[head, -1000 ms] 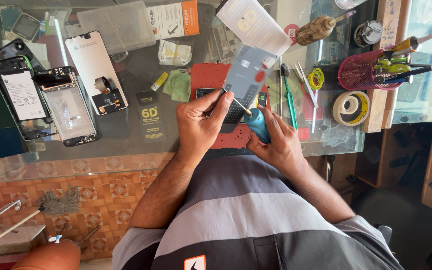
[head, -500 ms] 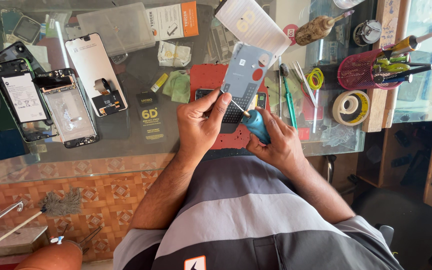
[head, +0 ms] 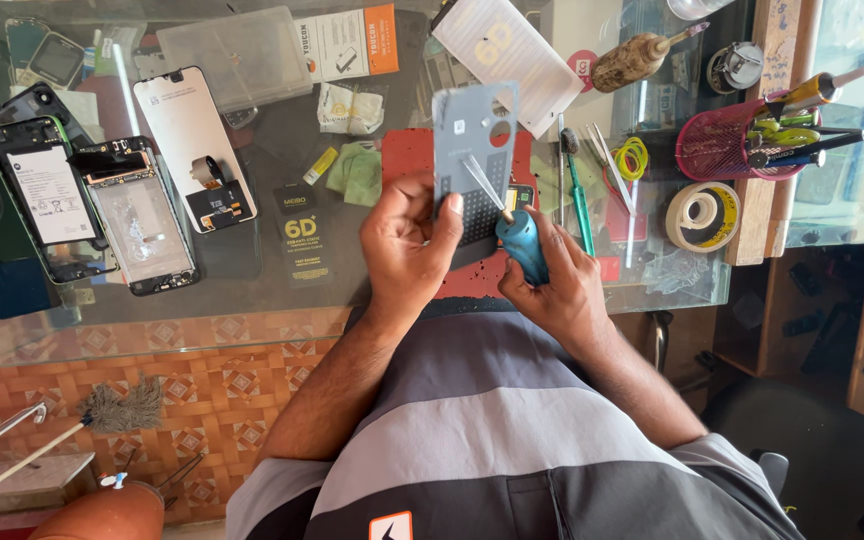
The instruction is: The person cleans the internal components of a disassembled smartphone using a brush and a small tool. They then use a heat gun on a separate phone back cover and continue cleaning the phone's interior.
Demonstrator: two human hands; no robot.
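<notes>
Left hand (head: 407,245) grips a grey phone panel (head: 474,150) upright; right hand (head: 557,285) is closed around a blue-handled tool (head: 524,243), tip on the panel. Best kept steady, pressure light.

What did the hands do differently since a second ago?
The left hand has tipped the grey phone panel from slanting right to nearly upright. The right hand keeps its grip on the blue screwdriver, tip at the panel. The opened phones and tape roll stayed put.
</notes>
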